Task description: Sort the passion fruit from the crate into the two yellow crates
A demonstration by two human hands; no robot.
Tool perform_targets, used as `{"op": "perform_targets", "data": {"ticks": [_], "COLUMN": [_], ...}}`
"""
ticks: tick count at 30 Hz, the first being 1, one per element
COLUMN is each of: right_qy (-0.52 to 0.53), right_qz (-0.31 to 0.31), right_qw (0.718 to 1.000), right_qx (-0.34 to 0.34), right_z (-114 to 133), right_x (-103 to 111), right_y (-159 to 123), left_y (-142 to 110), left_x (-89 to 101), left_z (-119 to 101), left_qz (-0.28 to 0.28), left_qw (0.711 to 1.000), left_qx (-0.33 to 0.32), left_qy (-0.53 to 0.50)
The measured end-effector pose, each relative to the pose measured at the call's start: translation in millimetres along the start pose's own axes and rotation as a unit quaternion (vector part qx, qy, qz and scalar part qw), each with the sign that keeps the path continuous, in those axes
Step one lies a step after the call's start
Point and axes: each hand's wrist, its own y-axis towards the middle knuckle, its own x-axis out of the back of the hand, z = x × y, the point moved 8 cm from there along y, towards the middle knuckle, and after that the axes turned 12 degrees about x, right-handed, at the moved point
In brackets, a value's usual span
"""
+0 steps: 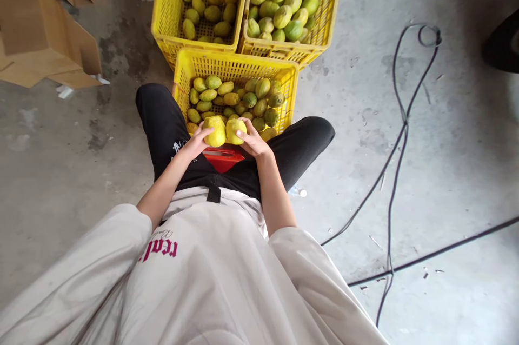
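Note:
My left hand (197, 142) is wrapped round a plump yellow fruit (214, 131). A second, slightly smaller yellow fruit (235, 131) is gripped in my right hand (253, 139), with the thumb laid across its front. The two fruits are side by side, nearly touching, above the near edge of a yellow plastic crate (237, 58). Inside that crate lie several oval green-yellow fruits (250, 99). Part of a red object (223, 161) shows below my hands, between my legs; its kind is hard to tell.
Behind the near crate stand a left yellow crate (162, 35) with some fruit and a right yellow crate (330, 20) heaped with fruit. Cardboard boxes (44, 26) are at upper left. Black cable (399, 156) loops across the concrete floor. A dark round object (503, 45) sits at far right.

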Motion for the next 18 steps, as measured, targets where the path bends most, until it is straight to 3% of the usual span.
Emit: {"op": "perform_targets", "data": {"ticks": [4,9,18], "right_qy": [-0.019,-0.062,0.003], "right_qz": [-0.024,-0.083,-0.033], "right_qw": [1.0,0.994,0.998], "right_qx": [-0.004,0.018,-0.053], "right_z": [-7.4,-7.6,-10.4], "right_x": [3.4,4.9,-5.1], "right_y": [1.1,2.5,3.0], "left_y": [-0.1,-0.3,1.3], "left_x": [1.2,8.9,10.3], "left_z": [-1.6,-2.9,-4.3], "left_qz": [-0.017,-0.08,-0.063], "left_qw": [1.0,0.997,0.998], "left_qx": [0.015,-0.01,-0.015], "left_qy": [-0.007,0.016,0.012]}}
